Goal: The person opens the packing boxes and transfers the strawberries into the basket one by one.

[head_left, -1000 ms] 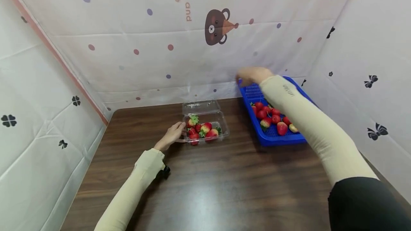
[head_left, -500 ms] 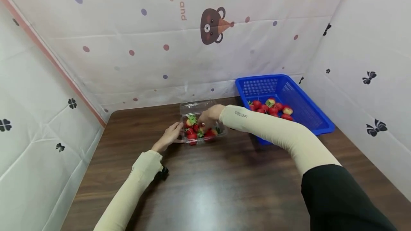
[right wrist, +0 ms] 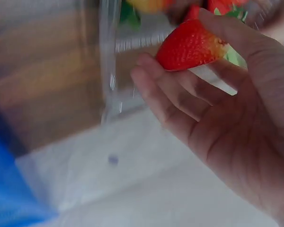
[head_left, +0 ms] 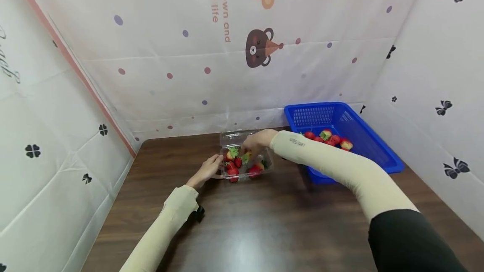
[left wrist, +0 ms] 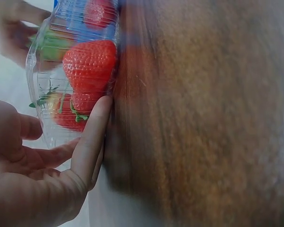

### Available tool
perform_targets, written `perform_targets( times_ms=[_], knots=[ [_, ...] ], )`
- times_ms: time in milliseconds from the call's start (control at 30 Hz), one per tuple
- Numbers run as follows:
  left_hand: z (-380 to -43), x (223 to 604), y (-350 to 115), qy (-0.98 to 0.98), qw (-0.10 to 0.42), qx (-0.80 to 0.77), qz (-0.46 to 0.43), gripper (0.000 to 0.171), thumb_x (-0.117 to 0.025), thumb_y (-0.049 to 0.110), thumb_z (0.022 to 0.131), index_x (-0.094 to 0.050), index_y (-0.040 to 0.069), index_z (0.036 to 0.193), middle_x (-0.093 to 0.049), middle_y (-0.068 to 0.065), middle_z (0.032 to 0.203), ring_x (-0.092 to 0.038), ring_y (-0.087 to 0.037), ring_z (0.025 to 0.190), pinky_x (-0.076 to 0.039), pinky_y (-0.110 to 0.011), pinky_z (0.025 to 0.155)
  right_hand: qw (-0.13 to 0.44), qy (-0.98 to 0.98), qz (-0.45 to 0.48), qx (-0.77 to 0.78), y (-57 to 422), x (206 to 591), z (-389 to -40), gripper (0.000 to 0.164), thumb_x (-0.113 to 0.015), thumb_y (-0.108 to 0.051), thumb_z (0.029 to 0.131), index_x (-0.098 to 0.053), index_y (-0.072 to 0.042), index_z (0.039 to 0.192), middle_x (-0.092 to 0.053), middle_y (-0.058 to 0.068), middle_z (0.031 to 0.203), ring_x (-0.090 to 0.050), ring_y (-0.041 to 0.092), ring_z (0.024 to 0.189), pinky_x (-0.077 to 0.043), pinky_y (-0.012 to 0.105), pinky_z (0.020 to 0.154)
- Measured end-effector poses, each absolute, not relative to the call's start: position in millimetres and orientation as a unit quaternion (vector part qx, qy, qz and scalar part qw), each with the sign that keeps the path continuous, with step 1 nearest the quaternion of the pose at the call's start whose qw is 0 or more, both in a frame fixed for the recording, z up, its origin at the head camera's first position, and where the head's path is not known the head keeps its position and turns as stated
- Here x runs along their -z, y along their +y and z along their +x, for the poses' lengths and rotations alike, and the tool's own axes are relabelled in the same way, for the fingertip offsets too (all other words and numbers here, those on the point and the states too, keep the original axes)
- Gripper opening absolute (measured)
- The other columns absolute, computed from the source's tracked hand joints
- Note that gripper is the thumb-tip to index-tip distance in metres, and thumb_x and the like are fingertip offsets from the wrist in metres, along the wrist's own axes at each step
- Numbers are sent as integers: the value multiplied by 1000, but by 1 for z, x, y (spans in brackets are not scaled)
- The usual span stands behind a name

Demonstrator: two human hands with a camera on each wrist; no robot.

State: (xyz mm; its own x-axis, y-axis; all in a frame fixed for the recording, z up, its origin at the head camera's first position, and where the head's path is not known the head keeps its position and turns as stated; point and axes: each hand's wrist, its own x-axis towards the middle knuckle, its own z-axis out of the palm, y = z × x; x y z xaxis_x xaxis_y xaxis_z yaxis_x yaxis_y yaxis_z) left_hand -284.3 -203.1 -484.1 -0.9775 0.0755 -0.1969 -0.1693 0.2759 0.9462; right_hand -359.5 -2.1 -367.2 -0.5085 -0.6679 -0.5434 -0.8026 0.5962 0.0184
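Observation:
A clear plastic clamshell box (head_left: 231,138) stands on the table with its lid folded back, holding several red strawberries (left wrist: 90,64) with green leaves. My left hand (head_left: 206,171) is at the box's left side. In the left wrist view a long straight finger (left wrist: 92,137) presses along the box's lower wall, the thumb near the rim. Over the inside of the box, my right hand (head_left: 259,139) pinches a strawberry (right wrist: 189,47) between thumb and fingertips. The right wrist view shows its red tip pointing out from the fingers.
To the right, a blue plastic basket (head_left: 372,144) holds more strawberries (head_left: 334,139), partly behind the right sleeve (head_left: 321,154). A printed cloth (head_left: 189,95) hangs behind the dark wooden table (head_left: 242,221).
My right hand has gone from above the basket's far left corner to the clamshell box, where it now holds a strawberry. The left hand stays at the box's side.

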Motion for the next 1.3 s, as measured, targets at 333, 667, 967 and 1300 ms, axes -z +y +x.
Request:
perform_targets(
  times_ms=[333, 667, 967, 1300],
  knots=[
    [-286, 477, -204, 798, 93, -594, -27, 43, -36, 34, 104, -47, 3, 131, -53, -22, 121, -56, -31, 107, -61, -37, 71, 191, 936, -295, 26, 118, 245, -404, 43, -72, -18, 81, -54, 0, 115, -58, 16, 109, -59, 28, 94, -57, 35, 73],
    [-288, 477, -200, 791, 90, -606, -11, 40, -38, 33, 104, -49, 0, 125, -54, -22, 115, -58, -29, 102, -61, -38, 69, 253, 957, -112, 88, 244, 252, -426, 70, -77, -36, 78, -49, 4, 129, -62, 22, 110, -60, 34, 97, -55, 41, 76],
    [-271, 485, -202, 800, 90, -593, -15, 40, -38, 31, 104, -49, -1, 124, -57, -22, 111, -59, -26, 97, -61, -36, 66, 255, 966, 6, 44, 263, 324, -414, 75, -83, -44, 67, -60, -2, 124, -51, 29, 130, -52, 44, 114, -55, 47, 80],
    [-263, 489, -197, 808, 74, -585, -7, 37, -38, 31, 104, -52, 0, 118, -56, -19, 106, -59, -23, 93, -61, -35, 63, 216, 974, 43, 61, 238, 332, -380, 45, -91, -28, 60, -72, -4, 94, -59, 27, 110, -62, 34, 91, -58, 40, 66]
  ],
)
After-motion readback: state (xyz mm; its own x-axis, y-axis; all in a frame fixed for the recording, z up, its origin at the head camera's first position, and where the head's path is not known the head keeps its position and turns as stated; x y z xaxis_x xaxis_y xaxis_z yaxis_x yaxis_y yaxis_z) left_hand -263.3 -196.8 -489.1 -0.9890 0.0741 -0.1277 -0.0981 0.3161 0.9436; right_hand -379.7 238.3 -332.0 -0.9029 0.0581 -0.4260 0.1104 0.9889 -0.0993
